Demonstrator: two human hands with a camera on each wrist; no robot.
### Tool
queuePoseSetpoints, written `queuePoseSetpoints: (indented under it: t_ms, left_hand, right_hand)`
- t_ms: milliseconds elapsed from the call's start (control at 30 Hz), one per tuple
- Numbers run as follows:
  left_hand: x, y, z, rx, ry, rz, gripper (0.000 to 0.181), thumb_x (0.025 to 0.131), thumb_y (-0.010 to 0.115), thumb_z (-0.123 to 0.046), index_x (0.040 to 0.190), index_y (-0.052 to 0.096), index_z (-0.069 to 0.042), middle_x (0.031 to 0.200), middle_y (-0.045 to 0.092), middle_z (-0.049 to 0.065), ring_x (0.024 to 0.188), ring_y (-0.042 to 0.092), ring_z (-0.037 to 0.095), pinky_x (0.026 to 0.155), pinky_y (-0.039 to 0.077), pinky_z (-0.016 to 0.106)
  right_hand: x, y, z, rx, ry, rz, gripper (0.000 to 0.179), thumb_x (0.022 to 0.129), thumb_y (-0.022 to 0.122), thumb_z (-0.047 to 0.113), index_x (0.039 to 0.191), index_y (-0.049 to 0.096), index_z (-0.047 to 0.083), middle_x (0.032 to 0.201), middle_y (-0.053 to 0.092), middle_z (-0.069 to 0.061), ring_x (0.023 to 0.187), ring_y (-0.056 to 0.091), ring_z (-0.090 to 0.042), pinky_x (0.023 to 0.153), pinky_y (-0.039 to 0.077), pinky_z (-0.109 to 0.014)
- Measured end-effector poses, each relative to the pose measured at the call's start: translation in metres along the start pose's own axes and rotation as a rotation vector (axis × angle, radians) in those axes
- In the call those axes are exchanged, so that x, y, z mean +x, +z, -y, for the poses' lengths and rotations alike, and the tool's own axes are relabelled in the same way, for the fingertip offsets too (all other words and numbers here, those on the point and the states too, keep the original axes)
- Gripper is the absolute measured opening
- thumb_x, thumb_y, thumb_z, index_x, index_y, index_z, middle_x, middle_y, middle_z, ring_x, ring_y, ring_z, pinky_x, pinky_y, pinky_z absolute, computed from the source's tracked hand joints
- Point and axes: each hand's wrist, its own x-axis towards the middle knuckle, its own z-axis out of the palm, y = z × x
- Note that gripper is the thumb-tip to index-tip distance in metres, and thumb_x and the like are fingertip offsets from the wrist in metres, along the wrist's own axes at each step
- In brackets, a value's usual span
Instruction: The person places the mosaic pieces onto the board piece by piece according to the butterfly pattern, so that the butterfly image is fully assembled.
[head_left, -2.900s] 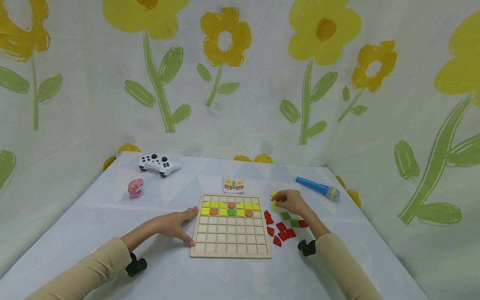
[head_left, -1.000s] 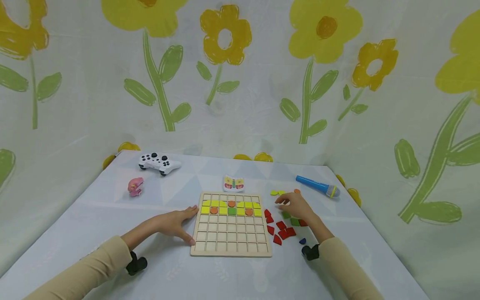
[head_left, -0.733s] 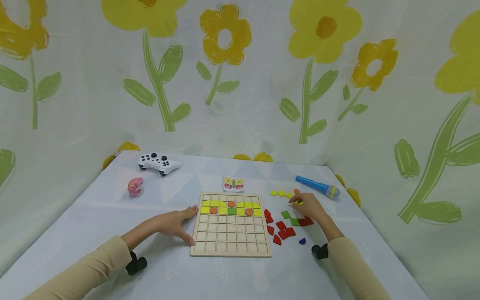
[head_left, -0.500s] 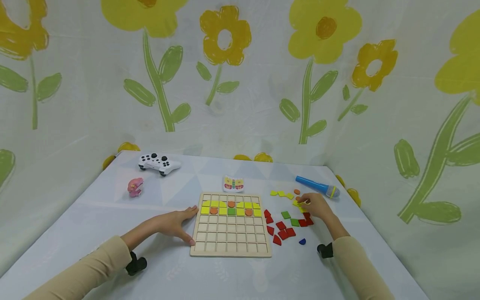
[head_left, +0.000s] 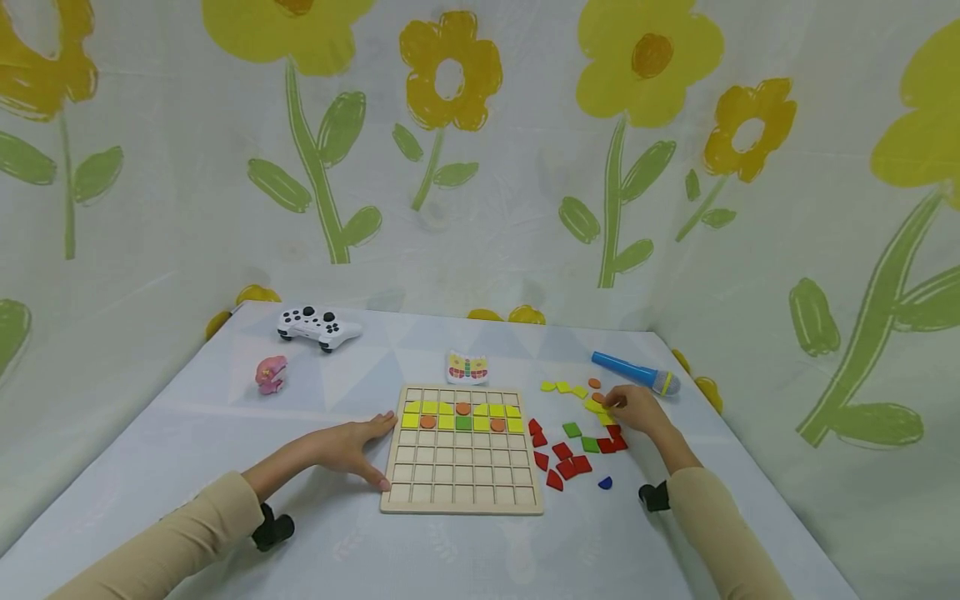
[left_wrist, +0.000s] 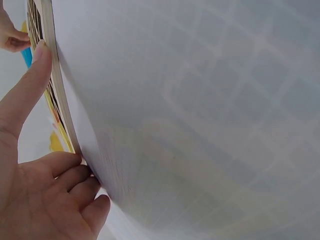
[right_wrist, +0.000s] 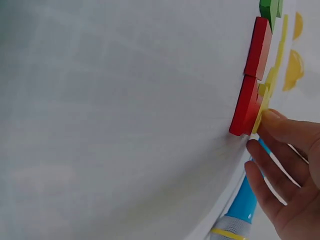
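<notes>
A wooden grid board (head_left: 462, 467) lies on the table, with yellow, orange and green tiles filling part of two upper rows. My left hand (head_left: 348, 450) rests at its left edge, fingers spread and thumb (left_wrist: 37, 75) on the lower corner. To the right of the board, my right hand (head_left: 637, 408) is bent over the yellow tiles (head_left: 593, 406), thumb and fingers drawn together. A yellow tile (right_wrist: 263, 107) shows at the thumb tip; the index fingertip is hidden. An orange disc (head_left: 597, 397) lies beside the fingertips.
Red tiles (head_left: 564, 469), green tiles (head_left: 572, 430) and a blue half-disc (head_left: 605, 482) lie right of the board. Behind stand a butterfly card (head_left: 467, 368), a blue toy microphone (head_left: 633, 372), a white game controller (head_left: 318, 328) and a pink toy (head_left: 271, 375).
My right hand has moved rightward from the back of the pile, leaving yellow tiles spread in a slanting row. Orange discs and the blue half-disc have come into view. My left hand has stayed put.
</notes>
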Motion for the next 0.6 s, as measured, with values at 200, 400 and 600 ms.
queuePoseSetpoints:
  t_ms: [200, 400, 600]
  left_hand:
    - [0.000, 0.000, 0.000, 0.003, 0.001, 0.000, 0.107, 0.070, 0.085, -0.041, 0.150, 0.027, 0.001, 0.157, 0.020, 0.019, 0.144, 0.017, 0.038, 0.113, 0.020, 0.053]
    - [-0.001, -0.001, -0.002, 0.005, 0.009, 0.002, 0.107, 0.071, 0.085, -0.041, 0.150, 0.026, 0.002, 0.157, 0.019, 0.021, 0.143, 0.016, 0.039, 0.113, 0.020, 0.054]
    - [-0.002, -0.001, -0.002, 0.001, 0.025, -0.003, 0.106, 0.071, 0.085, -0.038, 0.149, 0.027, 0.003, 0.156, 0.020, 0.023, 0.143, 0.017, 0.041, 0.113, 0.020, 0.055]
  right_hand:
    - [0.007, 0.002, -0.001, 0.028, 0.029, 0.006, 0.012, 0.087, 0.071, 0.007, 0.097, 0.069, 0.000, 0.091, 0.067, -0.010, 0.086, 0.058, -0.027, 0.076, 0.054, -0.038]
    - [0.012, 0.006, 0.001, 0.037, 0.058, 0.008, 0.021, 0.085, 0.073, 0.009, 0.102, 0.069, -0.004, 0.093, 0.067, -0.012, 0.086, 0.059, -0.026, 0.076, 0.054, -0.037]
    - [0.011, 0.007, 0.003, 0.017, 0.085, 0.011, 0.028, 0.083, 0.076, 0.012, 0.103, 0.068, -0.006, 0.093, 0.067, -0.012, 0.083, 0.057, -0.025, 0.076, 0.054, -0.038]
